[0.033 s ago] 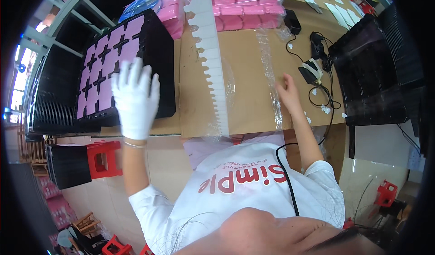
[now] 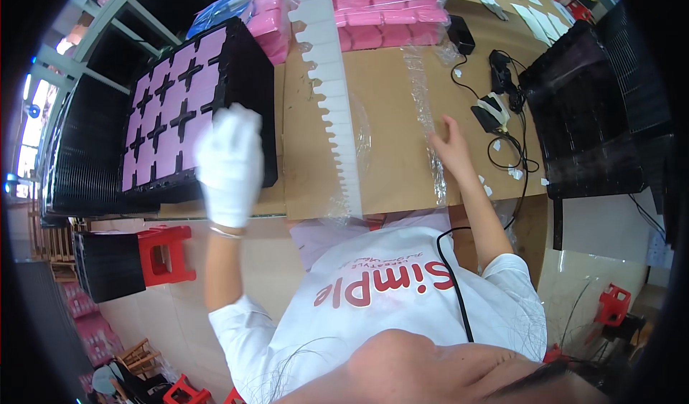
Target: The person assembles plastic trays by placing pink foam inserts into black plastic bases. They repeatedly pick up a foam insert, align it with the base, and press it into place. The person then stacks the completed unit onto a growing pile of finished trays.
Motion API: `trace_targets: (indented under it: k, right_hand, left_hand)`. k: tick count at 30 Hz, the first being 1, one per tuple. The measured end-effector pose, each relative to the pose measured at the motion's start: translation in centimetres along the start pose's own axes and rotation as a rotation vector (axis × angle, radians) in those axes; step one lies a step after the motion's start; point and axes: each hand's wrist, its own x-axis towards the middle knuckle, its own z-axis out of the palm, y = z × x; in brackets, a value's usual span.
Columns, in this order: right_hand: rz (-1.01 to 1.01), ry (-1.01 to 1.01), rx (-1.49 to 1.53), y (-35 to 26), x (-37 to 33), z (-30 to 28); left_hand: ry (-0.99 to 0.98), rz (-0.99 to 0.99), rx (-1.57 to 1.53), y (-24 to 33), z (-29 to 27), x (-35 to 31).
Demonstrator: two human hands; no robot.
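My left hand (image 2: 231, 166), in a white glove, hovers over the near right corner of a black crate (image 2: 247, 81). Motion blurs its fingers, so I cannot make out how far they are bent. Lilac pieces (image 2: 170, 113) fill the crate's top in rows, with black cross-shaped dividers (image 2: 182, 119) between them. My right hand (image 2: 452, 148) is bare and holds nothing. It rests over the brown cardboard (image 2: 391, 131) near a strip of clear tape (image 2: 428, 128), thumb apart from the fingers. A long white notched strip (image 2: 337, 110) lies between my hands.
Pink wrapped stacks (image 2: 387, 9) stand at the back, beside a blue plastic bag (image 2: 222, 13). Cables (image 2: 527, 135), a black adapter (image 2: 461, 34) and a small black-and-white device (image 2: 491, 113) lie at right. Black crates (image 2: 588, 117) border the right side. A red stool (image 2: 166, 255) stands below left.
My left hand has shifted right and slightly toward me, off the lilac pieces, and its spread fingers have drawn closer together. My right hand has moved slightly left.
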Motion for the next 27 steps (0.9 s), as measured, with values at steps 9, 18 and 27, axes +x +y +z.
trace_targets:
  k: [9,18,27]
  right_hand:
    - [-0.111,0.033,0.038,-4.5,-0.7,5.9]
    - [-0.270,-0.359,0.110,-7.3,-2.7,0.7]
    - [-0.724,0.723,0.107,-16.7,8.2,-4.5]
  left_hand:
    - [-0.495,-0.334,-1.383,15.5,11.4,-7.2]
    - [-0.400,-0.562,-1.249,12.3,8.6,-3.0]
    - [-0.738,-0.090,-1.863,16.2,11.8,7.4]
